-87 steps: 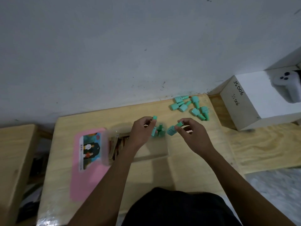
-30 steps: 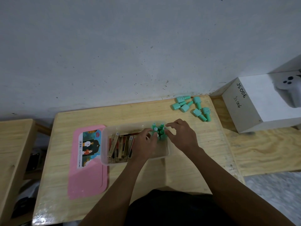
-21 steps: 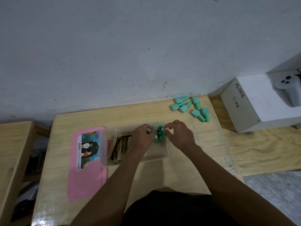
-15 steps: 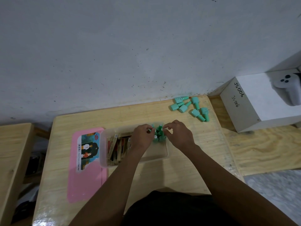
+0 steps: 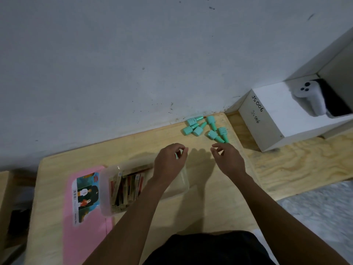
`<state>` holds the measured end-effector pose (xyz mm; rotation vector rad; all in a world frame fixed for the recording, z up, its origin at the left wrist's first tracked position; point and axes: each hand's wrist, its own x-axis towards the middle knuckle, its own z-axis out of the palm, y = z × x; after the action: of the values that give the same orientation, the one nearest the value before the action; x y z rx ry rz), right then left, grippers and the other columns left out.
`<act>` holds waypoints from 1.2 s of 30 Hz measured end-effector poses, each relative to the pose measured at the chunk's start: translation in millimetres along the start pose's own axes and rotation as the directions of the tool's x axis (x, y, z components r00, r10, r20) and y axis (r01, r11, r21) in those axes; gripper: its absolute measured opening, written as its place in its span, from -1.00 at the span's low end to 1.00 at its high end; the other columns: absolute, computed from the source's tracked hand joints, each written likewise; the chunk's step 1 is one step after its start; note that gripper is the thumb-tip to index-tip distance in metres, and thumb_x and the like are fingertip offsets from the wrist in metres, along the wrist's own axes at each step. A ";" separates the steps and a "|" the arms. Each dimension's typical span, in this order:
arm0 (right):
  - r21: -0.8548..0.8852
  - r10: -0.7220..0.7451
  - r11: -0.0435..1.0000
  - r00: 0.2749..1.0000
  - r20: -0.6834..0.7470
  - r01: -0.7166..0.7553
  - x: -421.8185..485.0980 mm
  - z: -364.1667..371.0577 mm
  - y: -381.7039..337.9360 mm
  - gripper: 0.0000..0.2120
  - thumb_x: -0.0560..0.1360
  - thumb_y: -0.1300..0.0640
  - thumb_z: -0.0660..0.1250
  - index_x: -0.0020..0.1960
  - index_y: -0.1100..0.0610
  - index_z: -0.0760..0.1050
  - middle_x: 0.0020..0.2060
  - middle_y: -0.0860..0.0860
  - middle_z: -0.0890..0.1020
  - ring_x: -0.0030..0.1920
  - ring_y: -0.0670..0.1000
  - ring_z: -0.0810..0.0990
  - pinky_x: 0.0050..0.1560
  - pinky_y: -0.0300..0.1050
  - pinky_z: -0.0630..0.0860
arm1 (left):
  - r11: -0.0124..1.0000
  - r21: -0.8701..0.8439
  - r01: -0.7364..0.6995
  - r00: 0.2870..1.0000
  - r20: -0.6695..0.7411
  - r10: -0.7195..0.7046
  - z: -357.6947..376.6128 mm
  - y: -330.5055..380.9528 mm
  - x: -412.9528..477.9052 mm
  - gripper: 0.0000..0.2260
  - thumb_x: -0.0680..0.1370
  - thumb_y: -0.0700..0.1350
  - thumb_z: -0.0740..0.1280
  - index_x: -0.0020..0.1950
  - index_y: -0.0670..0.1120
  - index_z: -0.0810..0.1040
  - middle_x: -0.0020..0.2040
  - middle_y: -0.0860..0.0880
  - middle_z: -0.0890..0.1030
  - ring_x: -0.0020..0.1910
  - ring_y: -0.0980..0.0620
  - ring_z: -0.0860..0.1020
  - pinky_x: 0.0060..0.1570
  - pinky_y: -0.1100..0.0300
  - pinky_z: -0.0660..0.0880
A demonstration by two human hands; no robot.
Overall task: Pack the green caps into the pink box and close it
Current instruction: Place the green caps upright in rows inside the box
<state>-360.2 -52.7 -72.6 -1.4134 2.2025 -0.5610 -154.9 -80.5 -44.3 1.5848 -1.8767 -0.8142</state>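
A loose cluster of green caps (image 5: 197,131) lies on its sides at the far right of the tabletop (image 5: 200,205), close against the grey wall (image 5: 133,64) and well apart from the box. Some of the caps touch one another and their narrow ends point different ways.

The box (image 5: 105,203) is a clear, open tub near the middle of the tabletop. Its left half holds a row of flat brown and red packs (image 5: 122,186) standing on edge and leaning together. Its right half is mostly hidden under the left hand (image 5: 170,163), so what lies there cannot be seen. The pink lid (image 5: 86,236) lies flat on the tabletop just left of the box, touching its left wall, with a colourful picture label (image 5: 87,194) on it.

The hands are apart. The left hand hovers over the far right end of the box with its fingers curled; a sliver of green (image 5: 176,155) shows beneath the fingertips, but whether it is held cannot be told. The right hand (image 5: 229,159) hangs over bare tabletop between the box and the cluster, fingers loosely curled and holding nothing.

To the far right, on a lower wooden surface (image 5: 296,165), sits a white box (image 5: 277,115) marked "JS 006" by hand, with a white controller (image 5: 309,96) on top.
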 end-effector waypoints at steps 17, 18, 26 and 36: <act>-0.191 0.071 0.981 0.979 0.192 -0.034 72.0 -5.3 38.8 -0.55 0.53 -0.13 0.26 0.39 -0.08 0.38 0.17 0.04 0.54 0.10 0.07 0.55 -0.03 -0.01 0.54 | 0.883 0.469 0.030 0.923 0.326 -0.204 87.8 -3.9 130.3 -0.55 0.52 -0.03 0.28 0.39 -0.08 0.35 0.31 -0.15 0.40 0.27 -0.19 0.40 0.20 -0.07 0.41; -0.209 0.065 0.978 0.980 0.187 -0.025 73.2 -4.3 37.8 -0.55 0.53 -0.14 0.26 0.38 -0.08 0.39 0.16 0.03 0.55 0.08 0.05 0.57 -0.05 -0.03 0.54 | 0.876 0.481 0.028 0.920 0.329 -0.211 89.0 -6.9 132.4 -0.55 0.52 -0.04 0.28 0.39 -0.08 0.35 0.30 -0.15 0.41 0.27 -0.18 0.41 0.20 -0.07 0.41; -0.284 0.102 0.957 0.986 0.129 -0.062 72.8 2.5 31.9 -0.66 0.54 -0.12 0.24 0.27 -0.06 0.50 0.08 -0.01 0.64 -0.03 0.01 0.62 -0.16 -0.09 0.54 | 0.931 0.341 0.134 0.906 0.338 -0.254 88.8 -15.7 138.0 -0.60 0.44 -0.10 0.36 0.27 -0.14 0.49 0.15 -0.19 0.53 0.13 -0.19 0.53 0.08 -0.01 0.50; -0.206 0.160 0.971 0.970 0.180 -0.122 52.0 -11.6 24.0 -0.70 0.54 -0.16 0.23 0.17 -0.06 0.57 0.01 -0.05 0.63 -0.11 -0.06 0.54 -0.28 -0.17 0.45 | 0.926 -0.090 0.368 0.920 0.183 -0.348 47.0 2.2 117.3 -0.78 0.47 -0.01 0.24 -0.28 -0.12 0.50 -0.36 -0.08 0.48 -0.41 0.00 0.39 -0.37 0.18 0.28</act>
<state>-403.4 -90.0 -85.0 -1.3274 2.2218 -0.1531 -209.4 -191.4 -71.1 1.8597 -1.6239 -1.2276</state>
